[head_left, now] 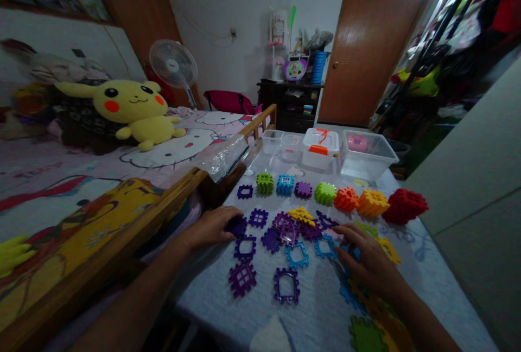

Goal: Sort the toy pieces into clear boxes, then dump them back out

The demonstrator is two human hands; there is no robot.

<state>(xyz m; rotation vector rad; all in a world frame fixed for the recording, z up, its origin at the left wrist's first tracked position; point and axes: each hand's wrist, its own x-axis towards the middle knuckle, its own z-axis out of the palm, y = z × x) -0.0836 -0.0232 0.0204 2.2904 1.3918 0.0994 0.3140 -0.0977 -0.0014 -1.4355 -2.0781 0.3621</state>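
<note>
Head camera view takes in a cloth-covered counter (pixel 317 308), and the broadest risk seems to lie in that cloth: dragged by a forearm, it could ruck and shift everything on it. Next in size, the clear bin (pixel 368 165) near the far right corner and the lidded box (pixel 319 150) along the far edge might slide if bumped. The red stack (pixel 407 205), close to the right edge, could topple off if an elbow caught it. The right hand (pixel 364 254) reaches in from the near right corner, so its forearm might scatter the green tile (pixel 366 336) lying there. The left hand (pixel 215 227), by the left edge, could nudge the dark purple tile (pixel 239 226) at its fingertips out of place.

As for grip, the left fingers touch that tile, but whether they grasp it cannot be told; the right fingers are loosely parted over blue tiles (pixel 350 291), and any pinch there is hidden.

The stacks look ridged and bright, red largest in a row across the counter. Smaller, the loose tiles are flat, with toothed rims: a purple window tile (pixel 243 277) toward the near left corner has crossbars, while a purple frame (pixel 278 287) nearer the near edge is hollow. Yellow triangles (pixel 302 215) (a neat little pile) lie beside overlapping purple pieces mid-counter.
</note>
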